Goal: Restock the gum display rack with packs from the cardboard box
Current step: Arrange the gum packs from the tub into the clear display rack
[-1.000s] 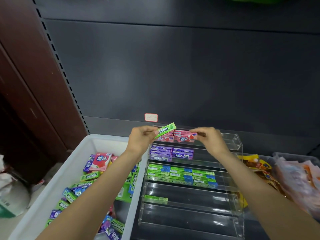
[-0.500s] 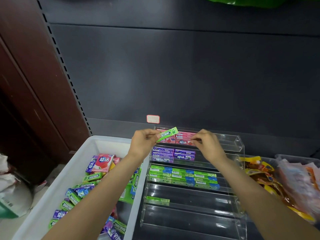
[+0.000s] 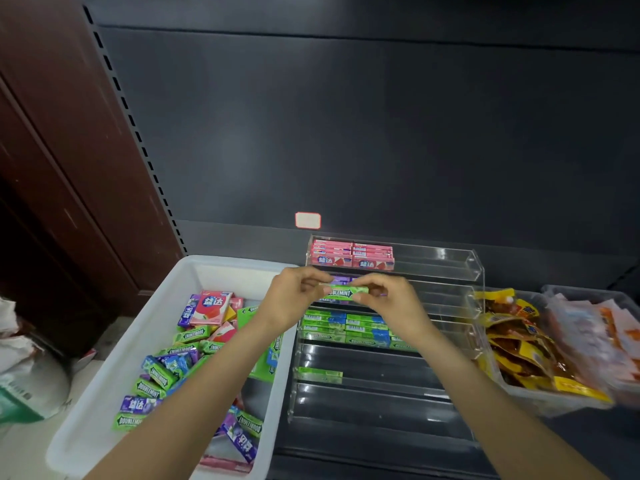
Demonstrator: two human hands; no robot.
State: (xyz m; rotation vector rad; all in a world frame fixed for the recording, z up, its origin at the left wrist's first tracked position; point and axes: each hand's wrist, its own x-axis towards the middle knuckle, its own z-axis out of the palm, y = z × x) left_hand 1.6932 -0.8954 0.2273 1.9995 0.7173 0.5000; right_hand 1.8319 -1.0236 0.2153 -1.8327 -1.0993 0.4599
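Centrally, head view: left hand (image 3: 294, 299) and right hand (image 3: 391, 303) each pinch 1 end of a green Doublemint pack (image 3: 344, 292), held level above the clear stepped display rack (image 3: 474, 268). Pink packs (image 3: 353, 257) fill the left part of the top tier; its right part lies open. The 2 lowest tiers hold only 1 green pack (image 3: 320, 374). At left, the white bin (image 3: 114, 344) holds loose gum packs (image 3: 162, 372), its rim touching the rack's edge.

I read "DOUBLEMINT" on the green gum pack (image 3: 344, 292) my hands held, and on green packs (image 3: 149, 389) in the white bin (image 3: 114, 362).
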